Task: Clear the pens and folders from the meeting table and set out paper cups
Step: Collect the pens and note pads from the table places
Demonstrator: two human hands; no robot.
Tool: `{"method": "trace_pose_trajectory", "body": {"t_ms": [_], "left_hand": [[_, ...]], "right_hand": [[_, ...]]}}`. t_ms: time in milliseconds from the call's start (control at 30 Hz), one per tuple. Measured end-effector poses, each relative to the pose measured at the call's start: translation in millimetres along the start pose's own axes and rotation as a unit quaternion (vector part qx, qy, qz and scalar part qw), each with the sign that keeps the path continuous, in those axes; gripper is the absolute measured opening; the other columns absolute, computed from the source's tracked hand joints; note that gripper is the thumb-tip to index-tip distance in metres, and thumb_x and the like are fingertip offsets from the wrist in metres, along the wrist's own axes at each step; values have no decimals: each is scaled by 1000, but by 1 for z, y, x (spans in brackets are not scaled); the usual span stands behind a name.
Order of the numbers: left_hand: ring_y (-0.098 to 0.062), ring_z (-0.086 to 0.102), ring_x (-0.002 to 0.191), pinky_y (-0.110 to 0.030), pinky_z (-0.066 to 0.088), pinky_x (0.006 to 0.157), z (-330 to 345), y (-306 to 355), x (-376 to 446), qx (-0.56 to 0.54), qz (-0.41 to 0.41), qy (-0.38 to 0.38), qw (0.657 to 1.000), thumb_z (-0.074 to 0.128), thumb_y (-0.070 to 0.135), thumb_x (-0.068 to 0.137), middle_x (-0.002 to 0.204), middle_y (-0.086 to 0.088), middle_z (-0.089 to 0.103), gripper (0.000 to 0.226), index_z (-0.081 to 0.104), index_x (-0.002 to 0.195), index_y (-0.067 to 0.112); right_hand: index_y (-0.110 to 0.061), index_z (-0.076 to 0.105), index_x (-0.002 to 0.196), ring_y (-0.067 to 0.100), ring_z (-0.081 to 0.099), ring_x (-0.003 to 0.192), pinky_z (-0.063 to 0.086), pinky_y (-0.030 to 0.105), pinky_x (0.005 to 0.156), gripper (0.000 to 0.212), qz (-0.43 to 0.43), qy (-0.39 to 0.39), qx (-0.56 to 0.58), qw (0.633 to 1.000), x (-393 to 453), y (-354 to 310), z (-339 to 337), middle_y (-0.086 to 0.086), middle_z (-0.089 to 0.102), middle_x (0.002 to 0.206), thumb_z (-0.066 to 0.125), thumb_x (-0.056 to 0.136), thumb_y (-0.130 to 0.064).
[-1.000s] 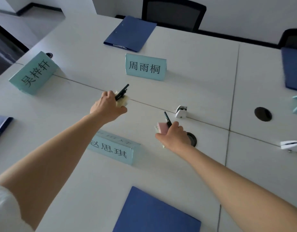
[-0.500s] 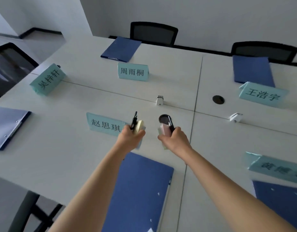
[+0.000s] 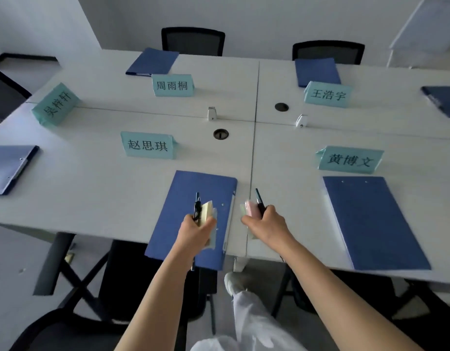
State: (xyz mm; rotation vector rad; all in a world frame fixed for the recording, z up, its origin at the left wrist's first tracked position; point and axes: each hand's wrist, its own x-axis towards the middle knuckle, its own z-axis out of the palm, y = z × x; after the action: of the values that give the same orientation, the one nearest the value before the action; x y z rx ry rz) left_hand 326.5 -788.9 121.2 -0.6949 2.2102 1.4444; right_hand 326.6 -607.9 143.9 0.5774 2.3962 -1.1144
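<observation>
Up close: left hand point(image 3: 196, 228) fingers curled round slim black pen point(image 3: 197, 205) plus yellow sticky pad point(image 3: 207, 211), above flat blue folder point(image 3: 193, 219) at table point(image 3: 92, 198) near edge. Right hand point(image 3: 268, 225) grips second pen point(image 3: 259, 202) with pink pad point(image 3: 250, 208), over table seam. Matte blue folders lie along other edges; folded teal name cards point(image 3: 146, 145) stand inward.

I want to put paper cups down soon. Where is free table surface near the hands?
Bare table lies left of the near folder, below the name card. A narrower strip separates it from the right folder.
</observation>
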Motion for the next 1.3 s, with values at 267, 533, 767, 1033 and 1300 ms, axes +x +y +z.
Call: {"method": "trace_pose_trajectory", "body": {"t_ms": [267, 533, 767, 1033, 1300], "left_hand": [[-17, 52, 63, -26, 40, 47, 48, -24, -90, 39, 19, -55, 998, 60, 37, 90, 93, -10, 56, 36, 49, 108, 8], [-17, 53, 57, -22, 36, 42, 158, 3, -162, 69, 78, -173, 979, 65, 37, 88, 77, -7, 57, 38, 58, 108, 5], [-19, 53, 62, -25, 39, 48, 306, 12, -227, 106, 115, -222, 962, 65, 35, 86, 79, -6, 58, 38, 55, 113, 10], [-27, 62, 83, -26, 42, 48, 499, 3, -319, 119, 105, -238, 958, 67, 39, 86, 106, -13, 63, 50, 52, 124, 10], [-21, 58, 79, -26, 41, 50, 607, 35, -338, 162, 104, -227, 955, 63, 33, 89, 108, -13, 60, 50, 50, 129, 7]], "right_hand": [[-13, 43, 110, 21, 61, 87, 54, 40, 80, 52, 40, 68, 50, 996, -105, 87, -32, 3, 57, 102, 61, 76, -48], [-13, 45, 112, 18, 60, 84, 51, 35, 74, 53, 78, 160, 127, 976, -171, 185, -104, -1, 57, 95, 63, 76, -48], [-14, 43, 110, 10, 58, 78, 47, 32, 67, 50, 107, 222, 190, 950, -215, 316, -192, -5, 56, 92, 65, 78, -46], [-12, 55, 89, 13, 60, 65, 45, 30, 56, 41, 150, 258, 207, 932, -247, 485, -305, -1, 60, 75, 64, 68, -45], [-11, 58, 102, 10, 61, 64, 39, 23, 50, 36, 151, 236, 231, 932, -219, 569, -387, -1, 62, 77, 65, 76, -35]]}}
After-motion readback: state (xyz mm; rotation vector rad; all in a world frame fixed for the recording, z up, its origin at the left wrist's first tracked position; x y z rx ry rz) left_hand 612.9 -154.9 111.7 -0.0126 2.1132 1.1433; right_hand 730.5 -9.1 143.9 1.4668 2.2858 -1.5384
